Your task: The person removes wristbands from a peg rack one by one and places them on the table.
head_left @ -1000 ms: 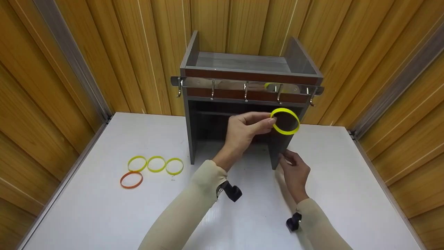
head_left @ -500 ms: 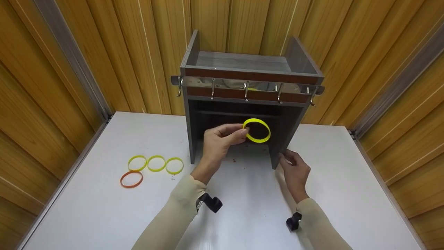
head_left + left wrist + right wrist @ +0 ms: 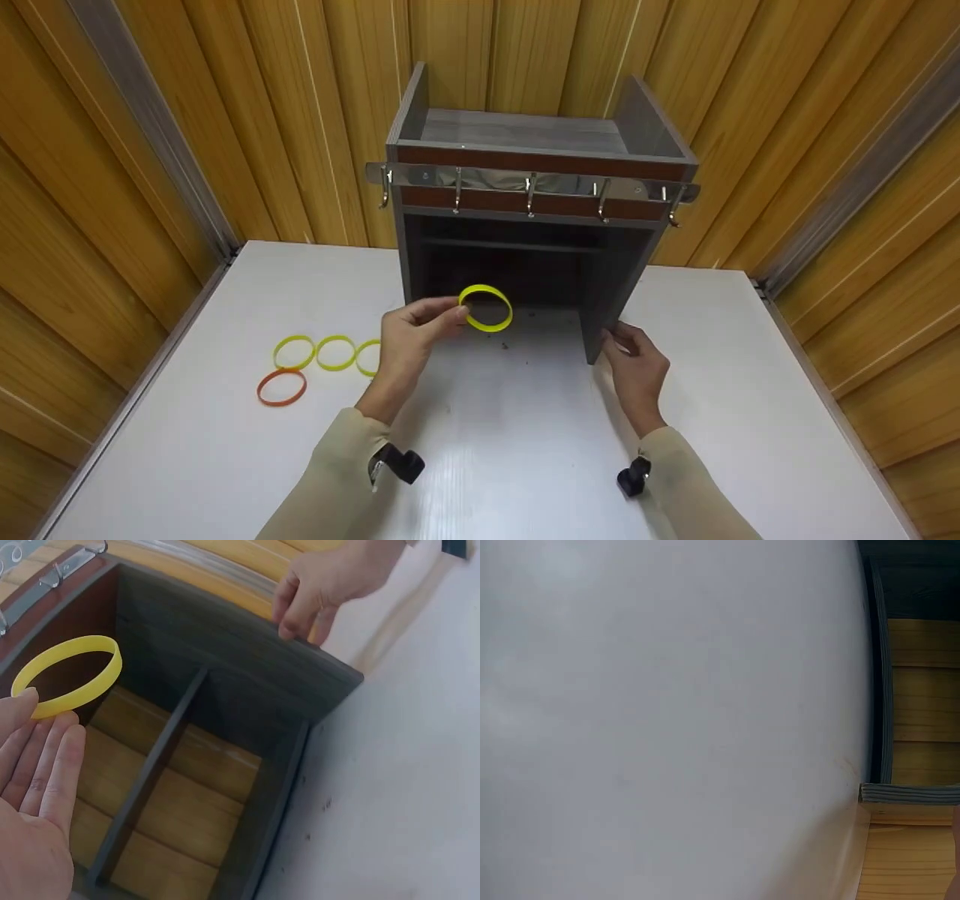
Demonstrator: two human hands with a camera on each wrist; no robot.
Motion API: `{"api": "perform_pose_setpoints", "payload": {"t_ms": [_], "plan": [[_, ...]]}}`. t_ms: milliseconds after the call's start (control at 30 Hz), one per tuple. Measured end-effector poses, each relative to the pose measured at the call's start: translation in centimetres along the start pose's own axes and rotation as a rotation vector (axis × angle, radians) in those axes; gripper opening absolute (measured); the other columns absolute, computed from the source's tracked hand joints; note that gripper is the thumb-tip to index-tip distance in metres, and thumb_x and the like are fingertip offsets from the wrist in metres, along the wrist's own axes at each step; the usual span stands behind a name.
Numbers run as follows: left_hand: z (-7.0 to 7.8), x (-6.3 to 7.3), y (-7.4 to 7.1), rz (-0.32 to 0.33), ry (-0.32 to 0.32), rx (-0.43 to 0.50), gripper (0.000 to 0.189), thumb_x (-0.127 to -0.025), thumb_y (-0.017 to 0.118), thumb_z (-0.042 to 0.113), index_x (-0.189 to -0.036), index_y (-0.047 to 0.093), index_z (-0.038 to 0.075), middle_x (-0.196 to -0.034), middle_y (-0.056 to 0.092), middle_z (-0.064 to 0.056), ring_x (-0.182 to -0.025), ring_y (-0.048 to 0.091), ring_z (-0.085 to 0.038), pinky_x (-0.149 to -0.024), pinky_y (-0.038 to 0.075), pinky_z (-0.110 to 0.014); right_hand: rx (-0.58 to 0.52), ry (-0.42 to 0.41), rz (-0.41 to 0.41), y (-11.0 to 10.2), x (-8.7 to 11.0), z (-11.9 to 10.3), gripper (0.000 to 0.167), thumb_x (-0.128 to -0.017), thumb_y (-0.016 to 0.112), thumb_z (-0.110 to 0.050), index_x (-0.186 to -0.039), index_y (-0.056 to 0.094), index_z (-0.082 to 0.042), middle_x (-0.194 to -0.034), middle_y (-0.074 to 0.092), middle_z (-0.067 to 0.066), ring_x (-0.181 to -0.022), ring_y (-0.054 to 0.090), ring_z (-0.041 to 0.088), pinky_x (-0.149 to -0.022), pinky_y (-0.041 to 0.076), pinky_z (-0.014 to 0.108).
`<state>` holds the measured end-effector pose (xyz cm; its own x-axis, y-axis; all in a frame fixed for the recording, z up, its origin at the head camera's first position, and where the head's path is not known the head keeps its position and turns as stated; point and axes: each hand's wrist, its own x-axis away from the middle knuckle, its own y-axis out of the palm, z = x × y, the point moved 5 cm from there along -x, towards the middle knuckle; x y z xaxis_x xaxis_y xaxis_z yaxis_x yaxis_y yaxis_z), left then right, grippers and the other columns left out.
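Note:
My left hand [image 3: 405, 345] pinches a yellow wristband [image 3: 487, 308] between thumb and fingertips, in front of the open lower part of a grey wooden shelf unit [image 3: 525, 154]. The left wrist view shows that same wristband [image 3: 82, 694] held at its near edge, the thumb on top. My right hand [image 3: 637, 371] grips the front edge of the unit's right side panel [image 3: 619, 292] low down. Flat on the white table, to the left, lie three yellow wristbands [image 3: 336, 368] and an orange wristband [image 3: 282, 404]. My left hand partly hides the rightmost yellow one.
A metal rail [image 3: 495, 178] with several hooks [image 3: 529, 202] runs across the unit's front. Yellow wood-look panels [image 3: 262, 112] stand behind and at both sides of the white table [image 3: 510, 450]. Small dark specks dot the table before the unit.
My left hand has carried the yellow wristband left and down, away from the hooks on the right, toward the wristbands on the table. The right hand has stayed at the side panel.

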<state>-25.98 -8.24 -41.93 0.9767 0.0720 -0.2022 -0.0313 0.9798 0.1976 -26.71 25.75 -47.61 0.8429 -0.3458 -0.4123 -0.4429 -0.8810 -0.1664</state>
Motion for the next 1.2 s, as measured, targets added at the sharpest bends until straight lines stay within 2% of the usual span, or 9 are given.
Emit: {"api": "perform_pose_setpoints", "payload": {"t_ms": [167,267,467,667,833,1000,1200], "plan": [[-1.0,0.9,-3.0,0.084,-0.063,-0.07,0.03,-0.09,0.089,0.017,-0.112,0.08,-0.001,-0.104,0.079,-0.013,-0.094,0.078,-0.03,-0.086,0.065,-0.036,0.012,0.001,0.004,0.1,-0.1,-0.2,0.02,-0.095,0.076,0.006,-0.114,0.075,0.008,-0.109,0.076,0.021,-0.093,0.073,0.006,-0.075,0.058,0.012],[-1.6,1.5,-4.9,0.125,-0.095,-0.081,0.034,-0.09,0.089,0.018,-0.114,0.078,-0.004,-0.103,0.079,-0.014,-0.092,0.078,-0.03,-0.084,0.065,-0.033,0.015,0.015,0.007,0.0,-0.1,-0.2,0.02,-0.095,0.076,0.006,-0.114,0.075,0.008,-0.11,0.076,0.022,-0.091,0.072,0.003,-0.075,0.058,0.012],[-2.9,2.6,-9.1,0.219,-0.133,-0.02,0.029,-0.09,0.087,0.007,-0.112,0.077,-0.009,-0.102,0.079,-0.016,-0.086,0.079,-0.024,-0.084,0.065,-0.036,0.028,0.039,0.006,-0.1,0.0,-0.2,0.021,-0.095,0.076,0.005,-0.116,0.075,0.008,-0.112,0.075,0.023,-0.092,0.071,0.002,-0.076,0.058,0.011],[-4.0,3.9,-12.9,0.301,-0.153,0.029,0.031,-0.09,0.085,0.0,-0.115,0.073,-0.014,-0.097,0.079,-0.014,-0.085,0.079,-0.023,-0.086,0.065,-0.039,0.034,0.013,0.013,0.1,0.0,-0.2,0.02,-0.094,0.076,0.006,-0.114,0.075,0.009,-0.11,0.076,0.023,-0.091,0.072,0.003,-0.075,0.058,0.011],[-4.6,5.1,-15.9,0.346,-0.187,-0.026,0.038,-0.091,0.085,0.003,-0.121,0.071,-0.015,-0.1,0.08,-0.011,-0.089,0.079,-0.026,-0.087,0.064,-0.038,0.03,-0.003,0.028,0.2,-0.3,1.2,0.02,-0.093,0.078,0.007,-0.112,0.075,0.009,-0.108,0.076,0.023,-0.09,0.072,0.003,-0.074,0.058,0.011],[-4.9,6.0,-18.1,0.385,-0.187,-0.1,0.038,-0.093,0.082,0.002,-0.124,0.07,-0.016,-0.102,0.08,-0.008,-0.089,0.079,-0.022,-0.086,0.065,-0.036,0.025,0.007,0.017,0.3,-0.9,3.3,0.02,-0.094,0.079,0.001,-0.114,0.076,0.003,-0.11,0.077,0.017,-0.092,0.071,-0.001,-0.076,0.059,0.013],[-5.5,6.6,-19.8,0.423,-0.214,-0.153,0.033,-0.092,0.083,0.002,-0.119,0.072,-0.015,-0.095,0.079,-0.006,-0.085,0.079,-0.017,-0.082,0.065,-0.033,0.034,-0.006,0.011,0.1,-1.0,3.9,0.019,-0.094,0.081,-0.004,-0.113,0.078,-0.001,-0.109,0.077,0.013,-0.093,0.073,0.003,-0.077,0.06,0.016]]}}
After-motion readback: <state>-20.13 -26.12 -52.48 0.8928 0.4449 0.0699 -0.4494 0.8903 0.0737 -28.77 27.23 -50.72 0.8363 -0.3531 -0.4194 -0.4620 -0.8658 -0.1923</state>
